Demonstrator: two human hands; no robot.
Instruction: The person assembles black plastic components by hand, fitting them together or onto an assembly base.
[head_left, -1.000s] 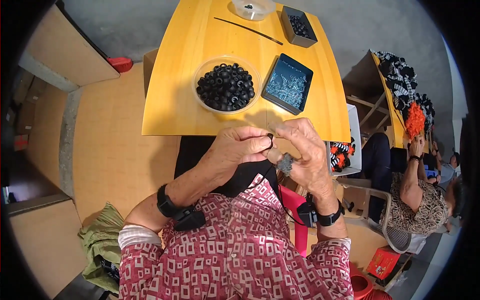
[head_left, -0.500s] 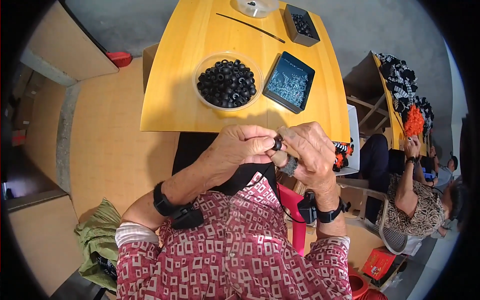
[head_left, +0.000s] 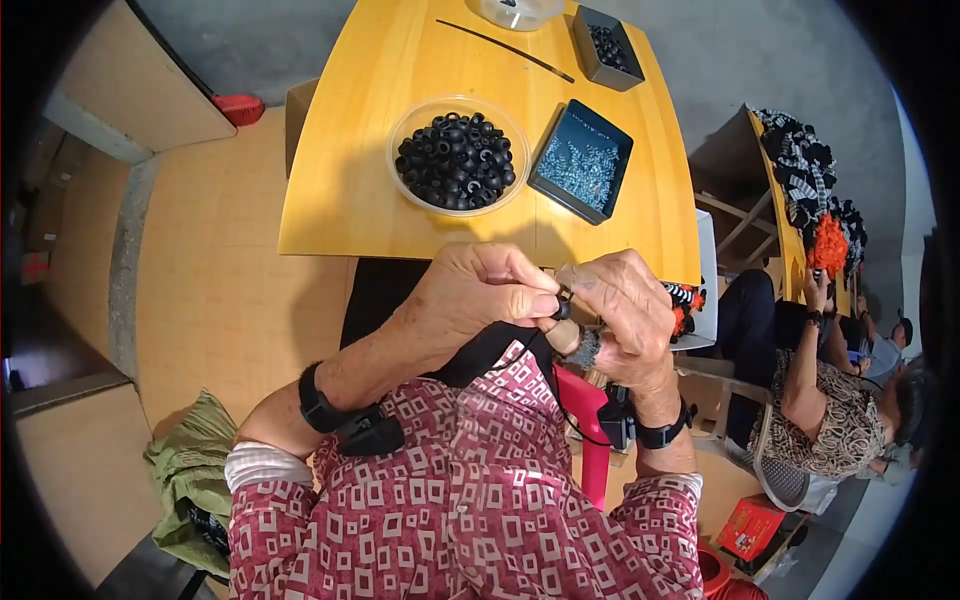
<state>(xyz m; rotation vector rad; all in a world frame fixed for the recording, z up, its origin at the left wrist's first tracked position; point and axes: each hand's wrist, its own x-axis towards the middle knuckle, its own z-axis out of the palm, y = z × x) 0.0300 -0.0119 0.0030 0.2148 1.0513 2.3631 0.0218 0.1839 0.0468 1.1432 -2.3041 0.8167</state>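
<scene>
My left hand point(head_left: 490, 290) and my right hand point(head_left: 625, 305) meet just off the table's near edge. Between their closed fingertips sits a small round black bead point(head_left: 563, 309), partly covered by the fingers. My left thumb and forefinger pinch at its left side; the right fingers close on it from the other side. A beige cover point(head_left: 564, 336) and a fuzzy grey band point(head_left: 585, 348) are on a right-hand finger. Beyond the hands, a clear round bowl point(head_left: 393, 160) holds many hollow black beads point(head_left: 455, 160). To its right, a dark tray point(head_left: 567, 203) contains small bluish clear pieces point(head_left: 578, 172).
On the far table point(head_left: 340, 130) lie a thin dark strip point(head_left: 505, 48), a clear tub point(head_left: 522, 12) and a dark box point(head_left: 612, 75) of black pieces. A white bin point(head_left: 707, 300) stands beyond the right hand. At right, a co-worker point(head_left: 820, 400) holds an orange fluffy item point(head_left: 828, 245).
The left fingertips have shifted slightly and now cover more of the black bead, which sits a little farther right and lower. The co-worker's raised hand has moved slightly.
</scene>
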